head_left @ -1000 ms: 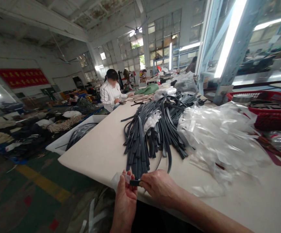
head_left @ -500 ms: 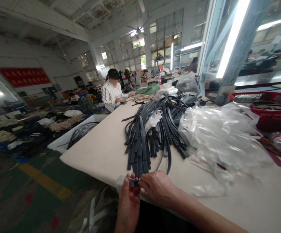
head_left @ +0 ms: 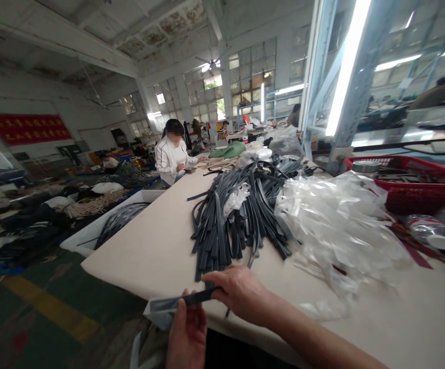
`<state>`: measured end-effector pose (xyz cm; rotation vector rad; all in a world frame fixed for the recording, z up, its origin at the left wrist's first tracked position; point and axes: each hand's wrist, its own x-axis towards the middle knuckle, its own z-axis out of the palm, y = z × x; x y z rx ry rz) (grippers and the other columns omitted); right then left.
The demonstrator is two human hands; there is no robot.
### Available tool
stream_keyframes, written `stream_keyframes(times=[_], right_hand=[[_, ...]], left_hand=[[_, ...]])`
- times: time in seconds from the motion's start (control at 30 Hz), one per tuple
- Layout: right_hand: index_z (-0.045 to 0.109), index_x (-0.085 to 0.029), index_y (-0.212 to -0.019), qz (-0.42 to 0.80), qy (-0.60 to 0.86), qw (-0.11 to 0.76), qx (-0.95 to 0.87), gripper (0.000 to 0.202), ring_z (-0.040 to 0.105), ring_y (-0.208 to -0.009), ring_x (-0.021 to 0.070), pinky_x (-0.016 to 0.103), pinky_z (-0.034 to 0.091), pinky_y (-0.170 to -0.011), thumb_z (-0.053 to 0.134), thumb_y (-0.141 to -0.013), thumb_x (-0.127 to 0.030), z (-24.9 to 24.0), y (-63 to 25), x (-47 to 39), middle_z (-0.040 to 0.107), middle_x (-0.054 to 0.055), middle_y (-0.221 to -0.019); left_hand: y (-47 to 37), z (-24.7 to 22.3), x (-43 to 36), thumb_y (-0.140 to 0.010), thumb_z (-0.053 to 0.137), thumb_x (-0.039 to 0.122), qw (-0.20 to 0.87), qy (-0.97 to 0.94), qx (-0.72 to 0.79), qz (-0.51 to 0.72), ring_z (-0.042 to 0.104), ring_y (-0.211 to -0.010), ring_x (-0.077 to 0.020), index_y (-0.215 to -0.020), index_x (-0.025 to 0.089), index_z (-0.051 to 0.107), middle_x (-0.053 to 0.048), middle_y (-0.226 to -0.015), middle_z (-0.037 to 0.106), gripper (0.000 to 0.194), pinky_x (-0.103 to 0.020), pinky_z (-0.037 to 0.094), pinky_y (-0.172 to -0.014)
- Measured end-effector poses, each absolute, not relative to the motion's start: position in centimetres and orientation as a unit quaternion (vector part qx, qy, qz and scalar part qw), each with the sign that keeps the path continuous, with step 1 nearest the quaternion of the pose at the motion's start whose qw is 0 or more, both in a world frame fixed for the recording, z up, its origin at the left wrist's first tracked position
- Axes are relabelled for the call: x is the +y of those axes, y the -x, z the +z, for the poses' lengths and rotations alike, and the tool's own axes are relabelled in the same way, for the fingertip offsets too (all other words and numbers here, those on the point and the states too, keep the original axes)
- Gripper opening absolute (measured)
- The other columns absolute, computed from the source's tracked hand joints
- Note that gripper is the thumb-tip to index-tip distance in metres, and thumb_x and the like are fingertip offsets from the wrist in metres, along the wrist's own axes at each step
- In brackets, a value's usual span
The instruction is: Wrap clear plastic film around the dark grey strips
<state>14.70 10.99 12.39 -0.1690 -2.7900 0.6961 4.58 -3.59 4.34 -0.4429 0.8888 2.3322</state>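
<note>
Fingers: right hand (head_left: 241, 294) pinches dark strap (head_left: 191, 299); left hand (head_left: 186, 333) grips clear sleeve (head_left: 156, 310) | Risk: thin sleeve may bunch, jamming the strap.

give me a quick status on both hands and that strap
Left hand grips clear sleeve. Right hand feeds dark strap into it. Strap pile and plastic bags lie beyond on table, apart from hands.

Bright tube glare top right; edges warped, blurred.
</note>
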Motion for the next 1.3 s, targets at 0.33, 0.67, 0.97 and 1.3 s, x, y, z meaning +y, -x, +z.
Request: stream_keyframes(times=[0.33,0.67,0.97,1.3], right_hand=[[0.072,-0.024,-0.084,0.176,0.093,0.129,-0.971,0.007,0.069,-0.077,0.0222,0.029,0.04,-0.067,0.066,-0.086,-0.027,16.3,-18.1,15.1,0.074,0.002,-0.081],[0.07,-0.022,-0.077,0.335,0.119,0.068,-0.932,0.017,0.064,-0.062,0.0144,0.022,0.033,-0.054,0.057,-0.087,-0.027,17.9,-19.8,5.7,0.072,0.001,-0.072],[0.063,-0.034,-0.123,0.425,0.116,0.099,-0.892,0.042,0.066,-0.062,0.0156,0.023,0.041,-0.059,0.056,-0.083,-0.02,16.4,-21.2,6.5,0.071,-0.005,-0.069],[0.062,-0.032,-0.126,0.435,0.135,0.106,-0.884,0.048,0.069,-0.068,0.0171,0.024,0.043,-0.064,0.056,-0.081,-0.016,14.6,-20.5,6.7,0.075,-0.003,-0.074]], left_hand=[[0.4,6.9,-8.3,-0.1,0.036,0.01,0.198,0.163,0.3,0.919,0.073,-0.067,-0.0106,-0.085,0.017,0.072,0.0,-0.078,0.078,0.04,-0.019,0.06,-0.057],[-7.5,6.3,-6.9,-0.044,0.096,0.019,0.306,0.086,0.311,0.895,0.074,-0.066,-0.0218,-0.077,0.023,0.079,-0.005,-0.073,0.079,0.037,-0.025,0.062,-0.058],[-6.5,7.0,-7.8,-0.041,0.095,0.019,0.252,0.094,0.326,0.907,0.074,-0.065,-0.0198,-0.08,0.024,0.078,-0.003,-0.076,0.08,0.043,-0.025,0.063,-0.059],[-7.5,7.0,-7.2,-0.093,0.047,0.006,0.294,0.13,0.347,0.881,0.074,-0.07,-0.0138,-0.087,0.022,0.078,-0.006,-0.084,0.08,0.035,-0.019,0.059,-0.06]])
